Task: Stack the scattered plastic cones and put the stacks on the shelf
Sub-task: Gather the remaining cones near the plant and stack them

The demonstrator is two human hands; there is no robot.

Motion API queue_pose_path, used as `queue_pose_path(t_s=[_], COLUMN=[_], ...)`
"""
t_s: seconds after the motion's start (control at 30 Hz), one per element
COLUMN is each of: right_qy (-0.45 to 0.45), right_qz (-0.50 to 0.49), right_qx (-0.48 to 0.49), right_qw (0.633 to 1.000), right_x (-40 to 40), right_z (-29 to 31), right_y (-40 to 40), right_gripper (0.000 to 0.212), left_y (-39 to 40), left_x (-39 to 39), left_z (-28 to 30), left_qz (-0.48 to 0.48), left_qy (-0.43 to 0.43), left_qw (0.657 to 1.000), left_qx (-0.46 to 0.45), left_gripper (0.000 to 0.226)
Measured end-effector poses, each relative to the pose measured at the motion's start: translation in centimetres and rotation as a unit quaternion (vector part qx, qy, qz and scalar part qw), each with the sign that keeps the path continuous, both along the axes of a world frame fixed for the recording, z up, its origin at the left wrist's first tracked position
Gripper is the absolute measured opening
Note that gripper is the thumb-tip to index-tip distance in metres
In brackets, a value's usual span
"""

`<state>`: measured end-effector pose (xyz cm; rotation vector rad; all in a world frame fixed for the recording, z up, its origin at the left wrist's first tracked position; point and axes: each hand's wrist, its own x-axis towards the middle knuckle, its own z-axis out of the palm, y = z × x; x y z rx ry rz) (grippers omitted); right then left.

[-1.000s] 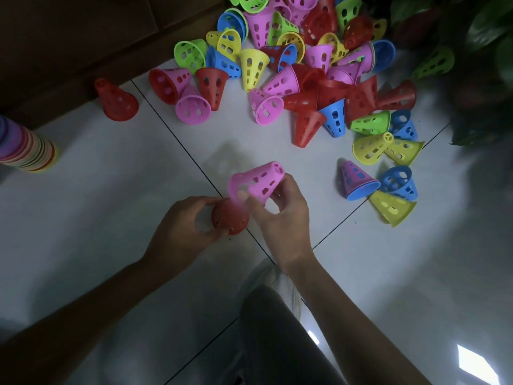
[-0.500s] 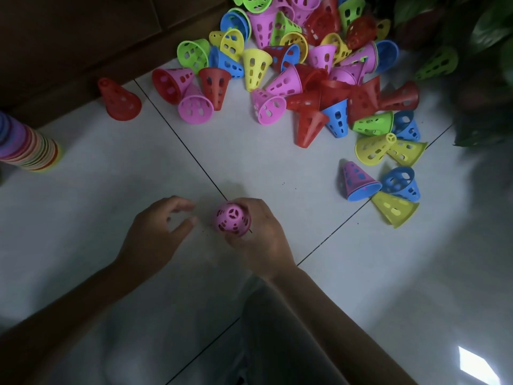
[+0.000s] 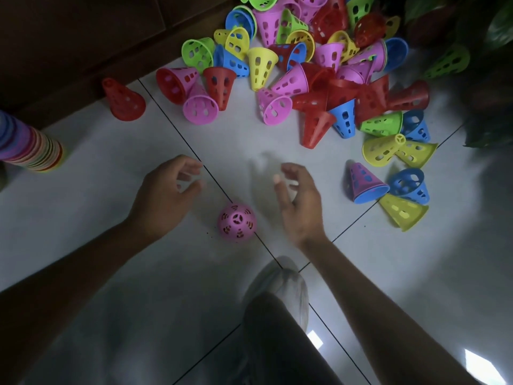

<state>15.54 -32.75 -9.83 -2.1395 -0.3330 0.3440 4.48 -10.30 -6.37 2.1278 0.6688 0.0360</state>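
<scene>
While both hands hover low over the white tiled floor (image 3: 83, 218), neither holds anything: the left hand (image 3: 163, 195) has its grip released, fingers loosely bent and spread, and the right hand (image 3: 298, 201) likewise has its grip released, fingers relaxed and slightly curved, with the palm turned inward.

Between the two hands, a little nearer the person than the fingertips, a pink cone (image 3: 236, 222) stands upright on the floor, seen from above, with red showing through its holes. It touches neither hand and sits on a dark tile joint.

Beyond the hands, farther from the person, lies the pile of scattered cones (image 3: 319, 73) in pink, red, blue, yellow and green, most of them on their sides. Just right of the right hand a purple cone nested in a blue one (image 3: 363, 182) lies tilted, close to a blue cone (image 3: 408, 184) and a yellow cone (image 3: 402, 211). Well left of the left hand a tall multicoloured stack (image 3: 30, 145) stands on the floor, and beyond that hand a single red cone (image 3: 123, 100) stands upright beside dark wooden furniture (image 3: 83, 37).

Near the person's body, below the hands, a knee in dark cloth (image 3: 277, 343) and a pale shoe (image 3: 280, 279) show.
</scene>
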Motion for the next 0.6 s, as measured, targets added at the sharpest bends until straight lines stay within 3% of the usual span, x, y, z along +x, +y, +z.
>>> queue_pose_path(t_s=[0.2, 0.33, 0.43, 0.6], right_qy=[-0.016, 0.0, 0.032, 0.02], right_qz=[-0.113, -0.059, -0.025, 0.021], right_qx=[-0.035, -0.131, -0.179, -0.233], right_qw=[0.993, 0.99, 0.983, 0.972], right_x=[7.0, 9.3, 10.0, 10.5], right_z=[-1.1, -1.4, -1.6, -1.4], right_y=[0.1, -0.1, 0.1, 0.6], right_gripper=[0.036, 0.041, 0.047, 0.052], left_y=[2.7, 4.1, 4.9, 5.4], left_x=[5.6, 10.3, 12.9, 14.1], left_z=[0.3, 0.7, 0.5, -0.6], left_qz=[-0.005, -0.022, -0.051, -0.069], left_qy=[0.006, 0.045, 0.146, 0.216], left_qw=[0.997, 0.992, 0.976, 0.962], left_qx=[0.073, 0.117, 0.155, 0.155], left_gripper=[0.041, 0.057, 0.071, 0.071])
